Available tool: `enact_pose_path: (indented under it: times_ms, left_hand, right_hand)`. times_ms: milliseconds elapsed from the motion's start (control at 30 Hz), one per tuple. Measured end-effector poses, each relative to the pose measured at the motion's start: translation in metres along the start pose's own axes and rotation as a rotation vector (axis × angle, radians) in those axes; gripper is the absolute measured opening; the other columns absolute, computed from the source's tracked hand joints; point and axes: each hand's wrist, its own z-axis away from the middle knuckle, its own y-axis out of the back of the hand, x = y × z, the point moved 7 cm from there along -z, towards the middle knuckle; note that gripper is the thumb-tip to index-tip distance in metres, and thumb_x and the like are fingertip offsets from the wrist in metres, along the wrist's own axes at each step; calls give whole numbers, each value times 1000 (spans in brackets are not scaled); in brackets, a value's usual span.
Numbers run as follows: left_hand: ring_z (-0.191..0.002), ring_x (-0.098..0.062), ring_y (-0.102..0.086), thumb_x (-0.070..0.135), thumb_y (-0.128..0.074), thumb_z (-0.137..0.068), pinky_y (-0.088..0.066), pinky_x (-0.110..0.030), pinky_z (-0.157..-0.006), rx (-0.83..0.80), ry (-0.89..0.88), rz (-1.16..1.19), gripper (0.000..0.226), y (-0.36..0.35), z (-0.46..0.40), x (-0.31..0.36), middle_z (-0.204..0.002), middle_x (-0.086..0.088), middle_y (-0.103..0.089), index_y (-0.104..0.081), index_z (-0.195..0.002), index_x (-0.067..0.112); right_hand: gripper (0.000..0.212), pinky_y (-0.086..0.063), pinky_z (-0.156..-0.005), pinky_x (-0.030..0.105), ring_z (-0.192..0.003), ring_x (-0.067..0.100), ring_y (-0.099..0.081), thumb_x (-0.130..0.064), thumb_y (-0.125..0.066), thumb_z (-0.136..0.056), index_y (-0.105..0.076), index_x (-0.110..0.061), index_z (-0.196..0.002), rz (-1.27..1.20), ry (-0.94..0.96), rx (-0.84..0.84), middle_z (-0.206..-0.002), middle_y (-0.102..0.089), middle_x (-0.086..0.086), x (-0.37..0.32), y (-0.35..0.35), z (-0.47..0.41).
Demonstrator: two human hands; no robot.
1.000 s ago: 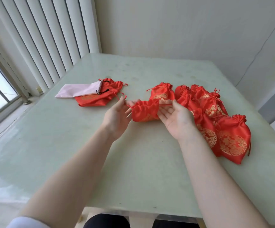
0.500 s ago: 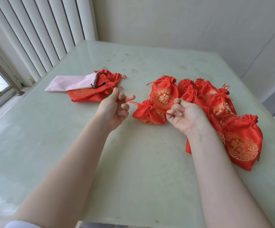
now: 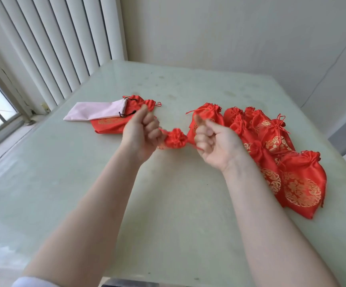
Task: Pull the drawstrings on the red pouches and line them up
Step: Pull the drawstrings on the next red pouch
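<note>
two hands (image 3: 142, 134) (image 3: 213, 145) on pouch drawstrings (image 3: 192, 145)

Pale green table (image 3: 168, 204), white vertical blinds (image 3: 54, 48), plain walls (image 3: 230, 27).

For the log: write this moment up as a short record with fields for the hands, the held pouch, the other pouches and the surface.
left hand: left hand grips a drawstring of the held pouch
right hand: right hand grips the opposite drawstring
held pouch: held pouch, mouth gathered shut, hangs between both hands
closed pouches: closed pouches lie overlapping on the right
flat red pouches: flat red pouches lie on the left, partly under a pink pouch
surface: pale green table
</note>
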Motion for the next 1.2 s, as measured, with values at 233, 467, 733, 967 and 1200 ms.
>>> enact_pose_path:
  times_ms: [233,467,733,967,1200]
  left_hand:
    - [-38,-9,-13,14,-35,-83,-16,-23,-46,97,-31,-694,22,-6,3,-16,-48,5,-20,-38,-62,16]
    - [-35,-2,-24,10,-35,-100,-20,-14,-37,-172,-188,-960,26,-26,14,-14,-63,6,-52,-53,-82,15]
    - [-50,6,-51,17,-58,-91,-36,-8,-50,-48,-299,-974,11,-22,19,-8,-77,6,-63,-69,-90,15]
    - [-46,-8,-56,35,-44,-96,-37,-19,-43,25,-141,-1202,33,-6,18,-25,-63,0,-57,-60,-78,12]
    - [-55,-18,-49,10,-51,-93,-44,-24,-52,-234,-204,-778,25,-19,21,-31,-62,-9,-61,-58,-70,3]
  right_hand:
    - [22,-9,-33,13,-35,0,-16,-19,-46,-96,-57,-13,-79,848,22,21,-52,-25,-6,23,11,6]
    - [23,-11,-31,13,-30,-1,-17,-13,-56,-91,-59,-18,-69,901,51,-27,-37,-31,-14,28,0,13]
    - [25,-17,-30,13,-28,-1,-27,-9,-54,-91,-49,-14,-67,726,140,90,-43,-37,-6,20,1,9]
    - [26,-10,-34,15,-32,1,-21,-13,-42,-97,-52,-14,-73,328,177,112,-45,-42,-6,10,15,9]
    - [24,-15,-35,12,-37,1,-23,-9,-45,-94,-54,-12,-72,646,279,-19,-49,-43,-7,4,-1,21]
